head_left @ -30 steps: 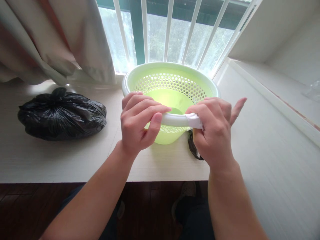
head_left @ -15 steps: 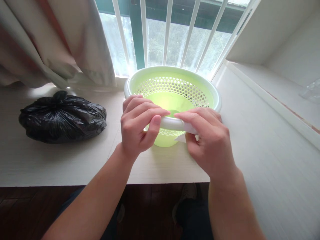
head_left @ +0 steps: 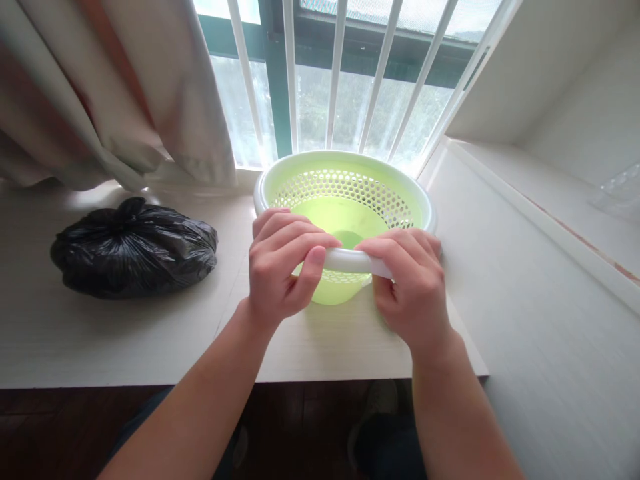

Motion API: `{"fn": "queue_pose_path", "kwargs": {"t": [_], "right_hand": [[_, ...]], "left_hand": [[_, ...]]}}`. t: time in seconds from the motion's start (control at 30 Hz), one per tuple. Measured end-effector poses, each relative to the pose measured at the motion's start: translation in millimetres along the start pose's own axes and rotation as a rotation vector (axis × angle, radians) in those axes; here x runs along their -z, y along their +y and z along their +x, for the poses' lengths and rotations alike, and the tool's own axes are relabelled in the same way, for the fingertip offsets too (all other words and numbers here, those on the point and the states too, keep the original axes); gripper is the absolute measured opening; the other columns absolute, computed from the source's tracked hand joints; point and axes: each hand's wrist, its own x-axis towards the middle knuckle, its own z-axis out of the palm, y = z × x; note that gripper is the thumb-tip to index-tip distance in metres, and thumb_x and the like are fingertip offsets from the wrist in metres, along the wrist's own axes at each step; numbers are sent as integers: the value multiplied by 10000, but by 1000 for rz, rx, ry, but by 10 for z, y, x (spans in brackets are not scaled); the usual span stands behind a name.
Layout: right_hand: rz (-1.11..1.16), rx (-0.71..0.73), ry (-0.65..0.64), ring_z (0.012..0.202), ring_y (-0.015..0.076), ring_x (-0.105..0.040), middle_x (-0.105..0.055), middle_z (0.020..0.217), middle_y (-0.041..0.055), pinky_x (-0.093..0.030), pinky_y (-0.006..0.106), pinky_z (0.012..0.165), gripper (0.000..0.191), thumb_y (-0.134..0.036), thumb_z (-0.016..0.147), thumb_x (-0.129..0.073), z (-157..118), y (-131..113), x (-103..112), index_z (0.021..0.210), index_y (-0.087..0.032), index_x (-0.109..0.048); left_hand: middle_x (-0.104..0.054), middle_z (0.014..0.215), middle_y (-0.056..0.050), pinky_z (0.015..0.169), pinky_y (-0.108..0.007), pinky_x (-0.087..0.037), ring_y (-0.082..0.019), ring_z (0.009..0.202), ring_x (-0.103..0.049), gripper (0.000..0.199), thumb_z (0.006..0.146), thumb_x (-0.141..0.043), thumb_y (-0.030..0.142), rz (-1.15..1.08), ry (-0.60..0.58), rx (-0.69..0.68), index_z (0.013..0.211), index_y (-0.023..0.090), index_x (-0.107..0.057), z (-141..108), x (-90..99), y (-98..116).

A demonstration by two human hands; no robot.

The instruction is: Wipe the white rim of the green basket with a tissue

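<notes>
A light green plastic laundry basket (head_left: 336, 293) with perforated walls and a thick pale rim stands upright by the window. Over the left part of its near rim, my left hand (head_left: 285, 263) is closed, fingers on top and thumb on the near side. To the right, my right hand (head_left: 413, 280) grips the same rim, fingertips over the top and thumb tucked beneath. A bit of thin white material (head_left: 381, 268) shows on the rim at my right fingers; its kind is unclear. Inside, the visible basket floor is bare.
A knotted black plastic bag (head_left: 135, 250) lies on the pale ledge (head_left: 200, 353) to the left. Behind it hangs a curtain (head_left: 150, 87). White window bars (head_left: 335, 73) rise behind the basket. On the right runs a white surface (head_left: 540, 313) with a raised edge.
The view has tilted up slightly, so everything sits lower. Both hands keep their hold on the rim. Less of the white material sticks out beneath my right hand.
</notes>
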Motion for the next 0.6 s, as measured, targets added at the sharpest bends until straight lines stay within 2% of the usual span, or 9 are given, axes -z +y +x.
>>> {"fn": "queue_pose_path", "kwargs": {"t": [0.2,0.37,0.6], "right_hand": [[34,23,-10,907,151,-595,-720,955,-7,-391,340,895,337,49,889,-524,-5,59,7,1047,-211,-668],[33,26,-21,906,150,-604,-725,963,-2,-387,346,883,271,-21,970,-494,-3,51,5,1065,-214,-659],[27,31,42,901,145,-593,-731,955,-4,-382,343,886,268,-20,976,-491,-23,72,-48,1059,-220,-648]], "left_hand": [[-775,836,34,997,-409,-464,-129,871,-693,271,1000,-494,227,-48,-30,3,910,249,-749,18,37,-27],[-778,847,24,992,-410,-462,-129,876,-694,266,998,-500,220,-86,-45,-12,920,235,-755,38,55,-91],[-775,855,8,1008,-436,-457,-141,883,-696,280,997,-491,229,-106,-38,-4,918,231,-759,15,55,-125]]}}
